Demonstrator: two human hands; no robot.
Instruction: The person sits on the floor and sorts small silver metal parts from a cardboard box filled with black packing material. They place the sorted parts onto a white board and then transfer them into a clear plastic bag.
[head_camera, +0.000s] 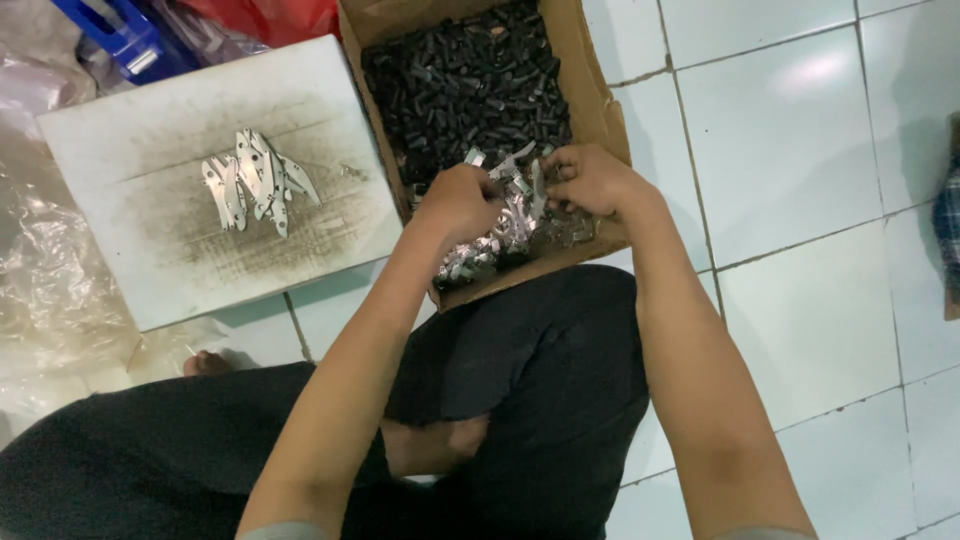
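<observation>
Head view: both hands' grip pinches thin, shiny silver metal pieces (505, 225), jumbled.

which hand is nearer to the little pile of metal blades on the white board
Left. The left hand is in the cardboard box, close beside the white board holding the metal blades. The right hand is farther over in the box.

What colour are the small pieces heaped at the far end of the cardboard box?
Black. The small pieces fill the far end of the cardboard box, seen clearly in the head view.
</observation>
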